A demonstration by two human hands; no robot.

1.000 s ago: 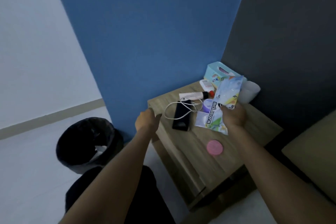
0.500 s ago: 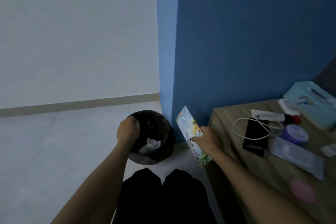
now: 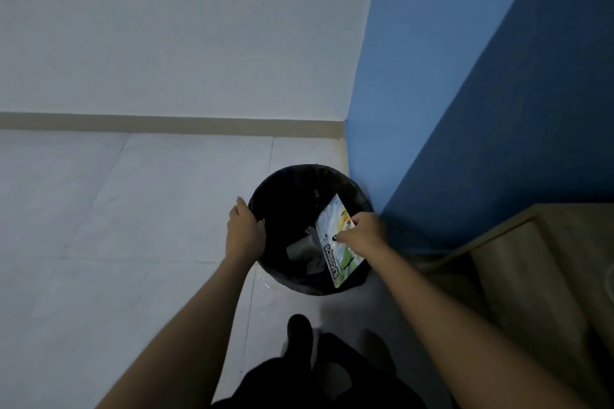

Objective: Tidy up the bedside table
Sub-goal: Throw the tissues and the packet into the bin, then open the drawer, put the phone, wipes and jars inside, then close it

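Note:
A black lined trash bin stands on the floor beside the blue wall. My right hand pinches a colourful scissors package and holds it tilted over the bin's right side. My left hand grips the bin's left rim. Some pale crumpled waste lies inside the bin. Only the left corner of the wooden bedside table shows at the right edge; the items on top of it are out of view.
Pale floor tiles spread to the left. A white wall with a beige skirting runs behind. The blue wall stands close to the bin's right. My dark-clothed legs are at the bottom.
My view swung left from the table to the bin. My right hand carried the package from the table over the bin. My left hand stays at the bin's rim.

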